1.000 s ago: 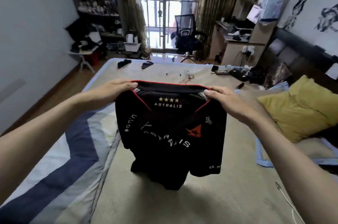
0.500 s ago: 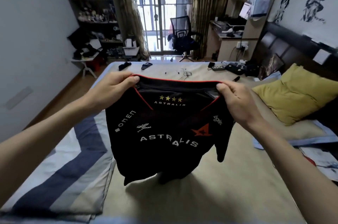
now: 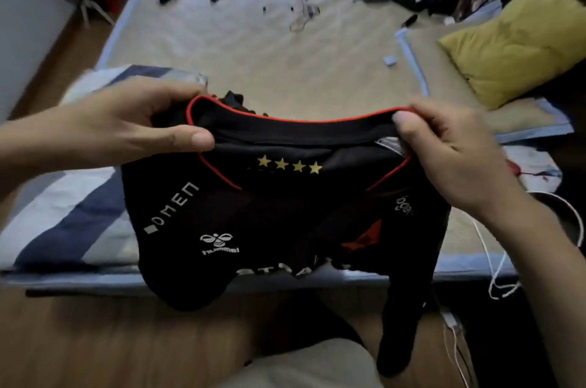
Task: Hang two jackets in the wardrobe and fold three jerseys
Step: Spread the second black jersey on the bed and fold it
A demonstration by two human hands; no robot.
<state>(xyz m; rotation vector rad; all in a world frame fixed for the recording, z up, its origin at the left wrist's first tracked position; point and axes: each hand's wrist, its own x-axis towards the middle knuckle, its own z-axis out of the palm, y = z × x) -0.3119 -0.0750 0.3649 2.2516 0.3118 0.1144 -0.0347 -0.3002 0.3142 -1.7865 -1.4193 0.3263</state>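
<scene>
Both hands hold a black jersey [image 3: 285, 213] up by its shoulders, just above the near edge of the bed [image 3: 269, 54]. The left hand [image 3: 133, 124], at about nine o'clock in the view, has its fingers curled over the top of the collar and its thumb pressed along the front, pinching the cloth. The right hand [image 3: 450, 153], at about three o'clock, pinches the other end of the red-trimmed collar between thumb and curled fingers. The jersey hangs bunched between them (four gold stars sit just below the collar, with white lettering lower down), and one sleeve dangles toward five o'clock, past the edge of the bed and over the wooden floor [image 3: 95, 340].

A blue-and-white striped blanket [image 3: 69, 213] lies on the bed at eight o'clock, partly behind the jersey. A yellow pillow [image 3: 513, 45] rests at two o'clock near the headboard. Small dark items and a tangle of cable [image 3: 304, 16] lie at twelve o'clock on the far part of the bed. A white cable [image 3: 494, 264] trails at four o'clock.
</scene>
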